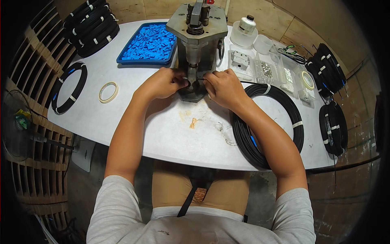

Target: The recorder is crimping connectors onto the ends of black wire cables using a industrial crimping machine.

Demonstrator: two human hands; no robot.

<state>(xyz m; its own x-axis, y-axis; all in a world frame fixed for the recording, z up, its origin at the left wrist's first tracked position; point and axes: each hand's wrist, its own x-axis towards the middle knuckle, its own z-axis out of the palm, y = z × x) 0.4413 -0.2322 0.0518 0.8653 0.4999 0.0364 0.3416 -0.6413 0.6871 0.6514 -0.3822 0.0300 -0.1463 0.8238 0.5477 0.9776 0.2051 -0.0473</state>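
A grey metal press (196,34) stands at the far middle of the table, its ram lowered close to its base (194,96). My left hand (164,82) is at the left side of the ram, thumb and fingers pinched together; what they hold is hidden. From the right, my right hand (226,87) pinches a thin black cable (200,79) whose tip points at the ram. Under my right forearm lies a large coil of black cable (293,110), bound with white tape, with a strand leading toward my right hand.
A blue tray (146,62) of small blue connectors sits left of the press. Tape roll (100,99), a thinner cable coil (81,85) and stacked coils (90,30) lie left. Parts boxes (266,72), a white bottle (247,25), pliers (289,51) and more coils (327,67) stand right.
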